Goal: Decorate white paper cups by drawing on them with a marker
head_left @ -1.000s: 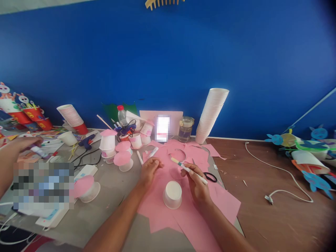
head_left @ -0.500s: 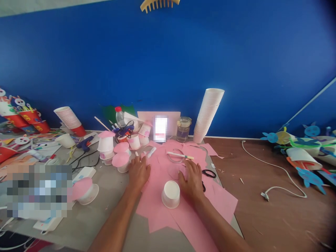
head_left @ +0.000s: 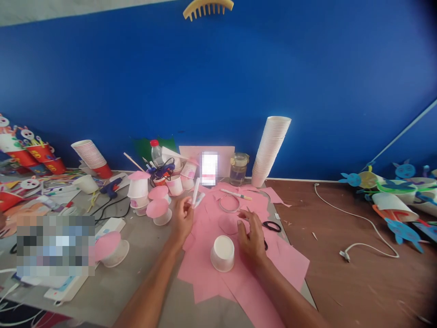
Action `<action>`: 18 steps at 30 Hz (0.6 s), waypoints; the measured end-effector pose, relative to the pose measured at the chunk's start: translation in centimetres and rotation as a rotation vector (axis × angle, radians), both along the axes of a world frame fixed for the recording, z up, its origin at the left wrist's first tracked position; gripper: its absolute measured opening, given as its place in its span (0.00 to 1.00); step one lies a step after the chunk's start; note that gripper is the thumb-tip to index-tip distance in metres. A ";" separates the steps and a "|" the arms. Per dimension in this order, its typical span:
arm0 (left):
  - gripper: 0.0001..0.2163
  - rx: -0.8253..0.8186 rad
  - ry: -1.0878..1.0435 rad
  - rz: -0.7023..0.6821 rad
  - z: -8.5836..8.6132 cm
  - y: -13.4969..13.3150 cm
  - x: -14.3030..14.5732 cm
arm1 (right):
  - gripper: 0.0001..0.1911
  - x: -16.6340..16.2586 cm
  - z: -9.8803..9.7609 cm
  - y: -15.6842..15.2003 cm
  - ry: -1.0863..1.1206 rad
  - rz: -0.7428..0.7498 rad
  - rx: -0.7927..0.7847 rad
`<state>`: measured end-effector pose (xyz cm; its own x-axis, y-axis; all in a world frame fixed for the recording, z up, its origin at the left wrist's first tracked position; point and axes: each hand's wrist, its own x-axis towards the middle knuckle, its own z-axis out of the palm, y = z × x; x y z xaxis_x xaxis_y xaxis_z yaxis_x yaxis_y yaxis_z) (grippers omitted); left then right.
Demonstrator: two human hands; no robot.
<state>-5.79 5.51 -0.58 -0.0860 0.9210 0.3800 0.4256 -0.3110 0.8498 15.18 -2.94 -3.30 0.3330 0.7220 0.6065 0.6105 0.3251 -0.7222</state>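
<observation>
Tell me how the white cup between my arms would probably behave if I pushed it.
The white cup looks like thin paper, so it is probably light and easily dented. It stands upside down on its wider rim, so it would likely slide before tipping. The overlapping pink paper beneath might shift with it.

The left grip holds a white stick.

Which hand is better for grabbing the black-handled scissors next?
Probably the right hand: it's beside the black-handled scissors and looks empty. The left hand is farther from them and holds a white pen.
</observation>
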 end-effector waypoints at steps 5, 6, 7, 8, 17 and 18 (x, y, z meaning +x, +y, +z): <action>0.21 -0.402 -0.425 -0.522 0.8 -1.7 1.6 | 0.13 0.0 0.6 -0.1 0.301 0.154 -0.032; 0.21 -0.454 -0.428 -0.605 0.8 -2.0 1.8 | 0.13 -0.1 0.7 -0.1 0.345 0.190 -0.038; 0.21 -0.492 -0.417 -0.674 0.8 -2.3 2.0 | 0.15 -0.2 0.8 -0.2 0.384 0.226 -0.044; 0.21 -0.519 -0.400 -0.728 0.8 -2.6 2.1 | 0.16 -0.3 1.0 -0.2 0.423 0.260 -0.053; 0.19 -0.521 -0.359 -0.830 0.9 -3.1 2.5 | 0.21 -0.8 1.7 -0.2 0.799 0.351 -0.214; 0.18 -0.521 -0.339 -0.828 1.0 -3.2 2.6 | 0.21 -0.8 1.6 -0.2 0.806 0.394 -0.263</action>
<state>-3.17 2.33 0.45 0.6209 0.7838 -0.0089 -0.0409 0.0438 0.9982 14.35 -3.13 -1.65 0.2839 0.9536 0.1005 -0.2260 0.1684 -0.9594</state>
